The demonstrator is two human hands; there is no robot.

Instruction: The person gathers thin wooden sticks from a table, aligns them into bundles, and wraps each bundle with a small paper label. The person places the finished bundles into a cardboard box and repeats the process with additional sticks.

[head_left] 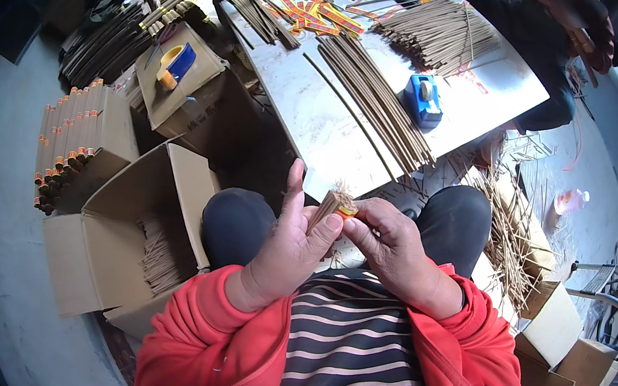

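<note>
A bundle of thin brown incense sticks (327, 207) is held in front of my chest, its end pointing up and away from me. My left hand (287, 244) closes round it, thumb pressed along the side and one finger sticking up. Around the bundle near its end runs a yellow and red paper band (347, 210). My right hand (395, 246) pinches this band between thumb and fingers. The bundle's lower part is hidden by my hands. Loose long incense sticks (373, 99) lie on the white table (284, 87) ahead, beside a blue tape dispenser (424, 101).
Yellow and red paper strips (310, 13) and a stick pile (438, 36) cover the far table. To my left stand an open cardboard box (104, 243) with sticks inside and stacked banded bundles (68, 135). Scattered sticks (508, 237) lie at my right. Other people sit across the table.
</note>
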